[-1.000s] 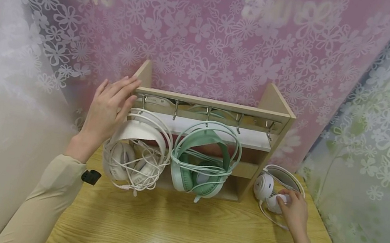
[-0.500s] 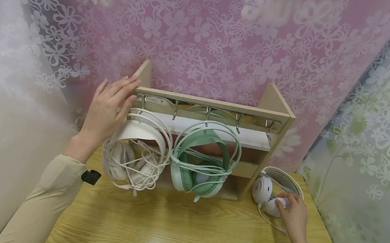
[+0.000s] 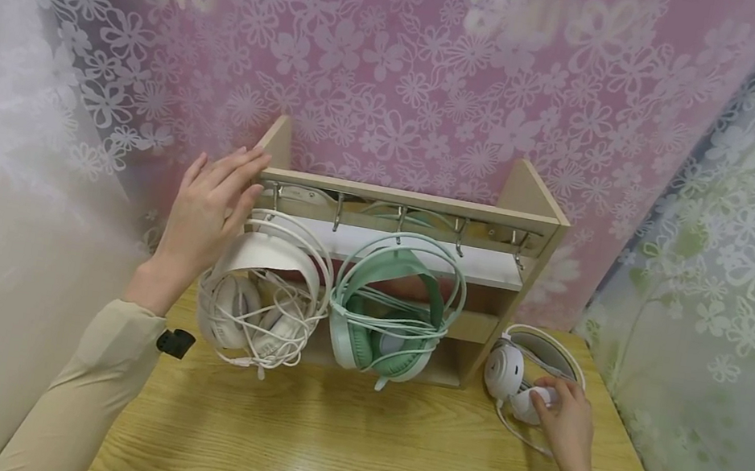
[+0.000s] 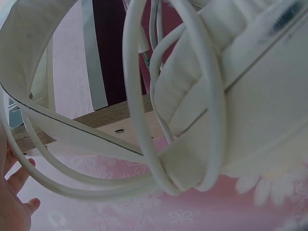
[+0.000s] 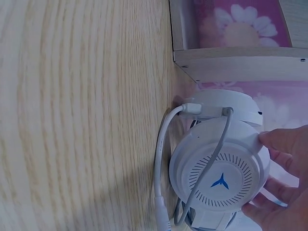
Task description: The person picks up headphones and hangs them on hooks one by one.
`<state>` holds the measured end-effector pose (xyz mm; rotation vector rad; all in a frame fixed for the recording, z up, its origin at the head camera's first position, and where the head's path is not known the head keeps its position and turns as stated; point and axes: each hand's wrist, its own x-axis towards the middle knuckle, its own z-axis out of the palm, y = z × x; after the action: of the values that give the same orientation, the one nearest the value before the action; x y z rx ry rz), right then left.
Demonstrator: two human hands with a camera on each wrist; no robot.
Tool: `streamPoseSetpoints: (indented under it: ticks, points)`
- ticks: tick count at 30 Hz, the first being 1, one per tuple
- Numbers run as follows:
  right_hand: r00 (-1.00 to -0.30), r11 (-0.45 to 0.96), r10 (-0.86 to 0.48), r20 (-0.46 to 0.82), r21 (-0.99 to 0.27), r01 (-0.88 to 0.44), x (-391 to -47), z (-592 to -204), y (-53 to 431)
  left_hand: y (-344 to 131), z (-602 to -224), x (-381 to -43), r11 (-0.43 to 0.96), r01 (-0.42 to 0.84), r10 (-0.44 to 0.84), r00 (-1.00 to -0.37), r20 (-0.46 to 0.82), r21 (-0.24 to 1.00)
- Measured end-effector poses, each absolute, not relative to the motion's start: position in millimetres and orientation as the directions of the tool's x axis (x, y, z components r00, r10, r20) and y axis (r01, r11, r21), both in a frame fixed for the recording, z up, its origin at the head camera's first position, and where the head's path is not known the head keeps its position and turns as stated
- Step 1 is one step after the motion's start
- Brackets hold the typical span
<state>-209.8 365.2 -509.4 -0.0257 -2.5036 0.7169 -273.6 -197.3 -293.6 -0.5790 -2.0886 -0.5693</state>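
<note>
In the head view my left hand (image 3: 200, 217) rests with extended fingers on the upper left corner of a wooden shelf rack (image 3: 419, 199). Below that hand a white headset (image 3: 275, 257) hangs from the rack, wrapped in its own cable. Beside it hangs a mint-green headset (image 3: 360, 339), its cord also wound around it. At the rack's right side, my right hand (image 3: 568, 431) grips one ear cup of another white headset (image 3: 505, 371) at the tabletop. The right wrist view shows thumb and fingers around the rim of that ear cup (image 5: 219, 180), which bears a blue emblem.
Metal hooks (image 3: 461, 238) line the rack's front bar, several without a headset. A wood-grain table (image 3: 346, 442) carries the rack. Pink floral curtain (image 3: 402, 68) stands behind, and pale floral curtain (image 3: 738, 322) closes off the right side.
My right hand has drawn the white headset slightly left and nearer to me, tilting its headband down a little. The left hand and the hanging headsets have stayed in place.
</note>
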Motion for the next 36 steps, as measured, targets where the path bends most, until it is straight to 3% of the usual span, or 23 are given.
streamPoseSetpoints:
  ticks: [36]
  points:
    - [-0.85, 0.856, 0.113, 0.515, -0.484, -0.18, -185, -509, 357, -198, -295, -274, 0.788, 0.585, 0.186, -0.522, 0.832, 0.191]
